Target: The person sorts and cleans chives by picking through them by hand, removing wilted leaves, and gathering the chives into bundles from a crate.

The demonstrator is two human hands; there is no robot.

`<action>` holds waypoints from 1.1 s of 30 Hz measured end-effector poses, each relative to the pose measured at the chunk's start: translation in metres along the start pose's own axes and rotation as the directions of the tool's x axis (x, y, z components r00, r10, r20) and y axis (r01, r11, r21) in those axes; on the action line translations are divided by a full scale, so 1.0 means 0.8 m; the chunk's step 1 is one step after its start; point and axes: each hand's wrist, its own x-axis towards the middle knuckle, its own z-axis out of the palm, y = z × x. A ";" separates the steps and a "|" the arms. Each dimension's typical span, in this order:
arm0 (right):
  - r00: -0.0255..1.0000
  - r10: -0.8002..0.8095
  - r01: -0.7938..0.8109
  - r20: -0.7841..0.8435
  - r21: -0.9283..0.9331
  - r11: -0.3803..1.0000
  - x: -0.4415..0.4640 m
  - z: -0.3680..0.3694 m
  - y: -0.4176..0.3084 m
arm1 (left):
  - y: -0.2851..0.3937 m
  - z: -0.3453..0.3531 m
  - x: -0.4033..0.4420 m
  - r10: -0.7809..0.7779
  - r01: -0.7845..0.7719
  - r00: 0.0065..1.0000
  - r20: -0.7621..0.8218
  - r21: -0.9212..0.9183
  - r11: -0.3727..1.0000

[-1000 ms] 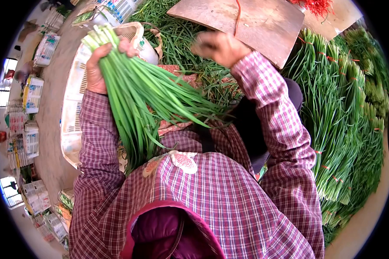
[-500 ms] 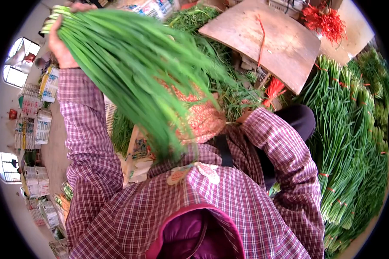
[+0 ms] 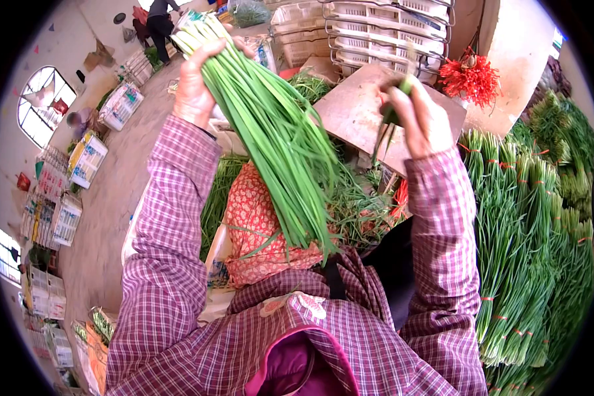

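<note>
Over the table (image 3: 353, 102), near its right corner, the right hand (image 3: 426, 122) pinches leaves (image 3: 392, 117); past the left corner, the left hand (image 3: 197, 87) grips greens (image 3: 270, 132).

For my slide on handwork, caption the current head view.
Left hand holds a bunch of long green leaves, right hand a blurred bit of green, beside banded bundles.

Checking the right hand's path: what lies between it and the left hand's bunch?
In the head view, mainly the brown board shows beyond the gap between the right hand and the bunch.
</note>
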 end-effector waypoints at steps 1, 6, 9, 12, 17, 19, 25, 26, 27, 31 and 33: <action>0.999 0.032 -0.030 0.017 -0.108 0.994 0.013 0.014 -0.014 | -0.007 0.013 -0.003 -0.011 0.012 1.000 0.018 -0.052 0.999; 0.972 0.076 0.034 0.220 -0.459 0.888 0.056 0.075 -0.057 | -0.029 0.049 -0.009 -0.127 0.135 0.990 0.057 -0.173 0.976; 0.978 -0.115 0.185 0.175 -0.467 0.864 0.059 0.104 -0.055 | -0.042 0.059 -0.010 -0.107 0.100 0.994 -0.014 -0.249 0.963; 0.974 -0.124 0.202 0.187 -0.486 0.850 0.062 0.115 -0.052 | -0.047 0.062 -0.013 -0.126 0.119 0.992 -0.015 -0.237 0.964; 0.947 -0.175 0.296 0.268 -0.527 0.796 0.063 0.116 -0.048 | -0.051 0.055 -0.011 -0.180 0.167 0.981 -0.074 -0.154 0.974; 0.945 -0.234 0.314 0.230 -0.429 0.847 0.051 0.116 -0.035 | -0.041 0.054 -0.006 -0.143 0.128 0.982 -0.125 -0.118 0.985; 0.911 -0.305 0.382 0.277 -0.287 0.879 -0.060 0.120 0.041 | 0.006 -0.018 0.015 0.094 -0.113 0.990 -0.103 -0.191 0.975; 0.906 -0.156 0.295 0.393 -0.324 0.899 -0.091 0.123 0.065 | 0.016 -0.031 0.019 0.153 -0.167 0.985 -0.086 -0.196 0.966; 0.893 -0.065 0.255 0.445 -0.383 0.888 -0.122 0.122 0.094 | 0.026 -0.043 0.020 0.205 -0.215 0.976 -0.068 -0.199 0.956; 0.476 0.652 0.043 0.590 -0.756 0.653 -0.145 0.092 0.149 | 0.055 -0.058 0.013 0.233 -0.229 0.972 -0.021 -0.286 0.930; 0.430 0.751 0.007 0.501 -0.834 0.552 -0.133 0.065 0.143 | 0.061 -0.058 0.007 0.270 -0.269 0.962 -0.029 -0.247 0.931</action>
